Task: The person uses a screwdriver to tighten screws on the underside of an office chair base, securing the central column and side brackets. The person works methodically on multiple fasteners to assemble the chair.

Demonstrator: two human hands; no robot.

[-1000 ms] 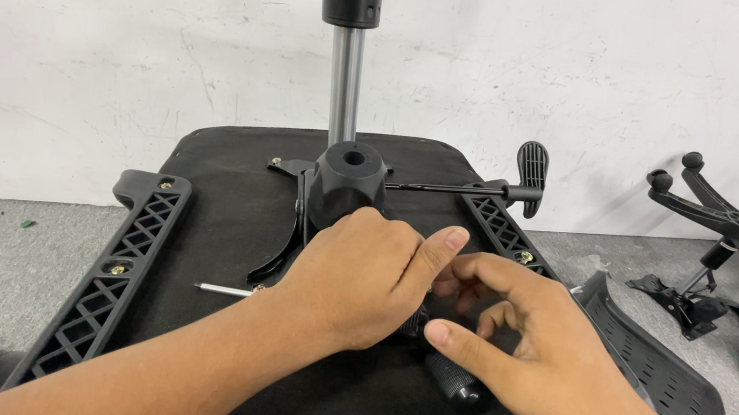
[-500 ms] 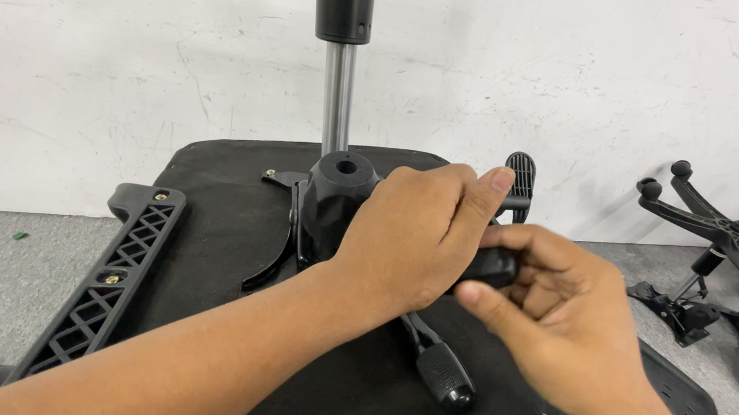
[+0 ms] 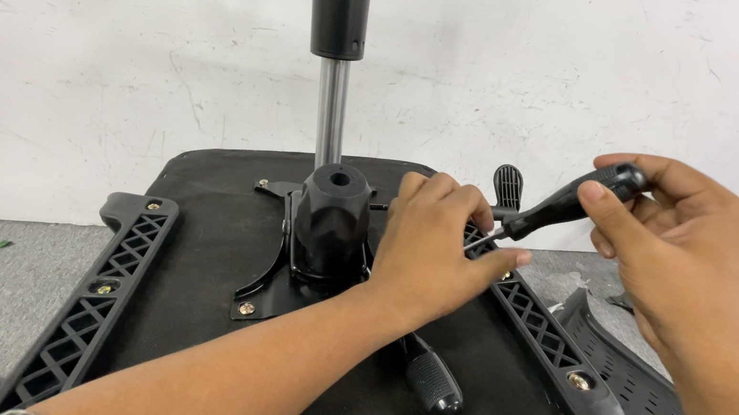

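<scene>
The fingers (image 3: 615, 208) of the right hand (image 3: 672, 250) are now gripping the black-handled screwdriver (image 3: 562, 206), lifted up since a moment ago, while the left hand (image 3: 432, 245) is pinching its tip over the black lattice plastic armrest bracket (image 3: 546, 324). The black metal seat mechanism plate (image 3: 328, 231) is sitting beside it on the upturned black fabric chair seat (image 3: 210, 243); a black lever handle (image 3: 433, 382) is lying nearby.

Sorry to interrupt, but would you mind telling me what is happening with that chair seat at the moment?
A person has an upturned black chair seat in front of them, its tilt mechanism facing up. The right hand holds a black-handled screwdriver at a slant, and the left hand steadies its tip near the right armrest bracket. A lever handle lies below.
</scene>
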